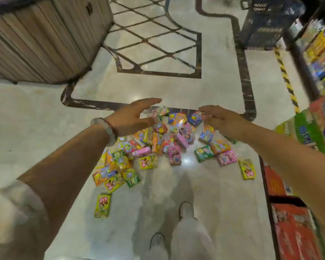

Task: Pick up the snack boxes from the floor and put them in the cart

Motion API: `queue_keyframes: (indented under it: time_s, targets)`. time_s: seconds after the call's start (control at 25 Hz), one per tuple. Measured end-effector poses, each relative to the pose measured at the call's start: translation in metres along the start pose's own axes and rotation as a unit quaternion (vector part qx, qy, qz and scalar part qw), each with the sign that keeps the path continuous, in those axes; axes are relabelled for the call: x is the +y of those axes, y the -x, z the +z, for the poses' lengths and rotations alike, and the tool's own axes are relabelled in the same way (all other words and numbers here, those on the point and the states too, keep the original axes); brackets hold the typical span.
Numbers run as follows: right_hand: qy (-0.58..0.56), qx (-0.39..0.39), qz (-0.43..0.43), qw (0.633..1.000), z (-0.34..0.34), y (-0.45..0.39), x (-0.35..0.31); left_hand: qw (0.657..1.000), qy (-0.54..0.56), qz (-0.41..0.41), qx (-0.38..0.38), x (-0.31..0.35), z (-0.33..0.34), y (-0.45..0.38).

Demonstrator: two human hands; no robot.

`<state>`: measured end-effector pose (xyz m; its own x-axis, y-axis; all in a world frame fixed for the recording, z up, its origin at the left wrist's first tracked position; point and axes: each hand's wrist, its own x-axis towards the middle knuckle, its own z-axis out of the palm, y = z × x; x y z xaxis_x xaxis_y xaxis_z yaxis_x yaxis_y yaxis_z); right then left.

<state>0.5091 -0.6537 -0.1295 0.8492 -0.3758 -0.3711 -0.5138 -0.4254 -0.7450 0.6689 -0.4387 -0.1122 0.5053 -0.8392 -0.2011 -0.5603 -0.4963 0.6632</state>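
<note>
Both hands, left hand (133, 117) and right hand (219, 121), spread empty over snack boxes (158, 143) on marble floor (176, 91)

View: a single head-worn camera – no second view to share the scene with
Position: standing height, above the person's own shoes (185, 208)
Facing: forward and steeply down at the marble floor (176, 91)
Nearness: forearms loom large at the lower corners; the scattered snack boxes (156, 141) lie farther off, mid-frame
Lens: wide-angle – the wooden counter (45, 38) and shelves (308, 128) bow at the edges
</note>
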Motion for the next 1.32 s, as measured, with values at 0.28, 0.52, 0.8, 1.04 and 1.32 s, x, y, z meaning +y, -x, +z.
queue_keyframes:
  time_s: [0.28,0.52,0.8,1.04,1.32]
  targets:
    - [0.064,-0.029,0.032,0.997,0.105,-0.181,0.141,0.996,0.043,-0.068,-0.033,-0.166,0.134,-0.12]
    - [0.039,-0.01,0.093,0.995,0.253,-0.29,0.331,0.982,0.052,-0.154,-0.092,-0.375,0.316,-0.171]
    - [0.031,-0.066,0.139,0.988,0.34,-0.379,0.474,0.967,-0.138,-0.141,-0.162,-0.535,0.449,-0.212]
    - [-0.081,-0.061,0.165,0.981,0.363,-0.386,0.501,0.929,-0.292,-0.191,-0.128,-0.544,0.471,-0.22]
    - [-0.198,-0.039,0.183,0.962,0.368,-0.388,0.508,0.956,-0.168,-0.222,-0.095,-0.547,0.471,-0.212]
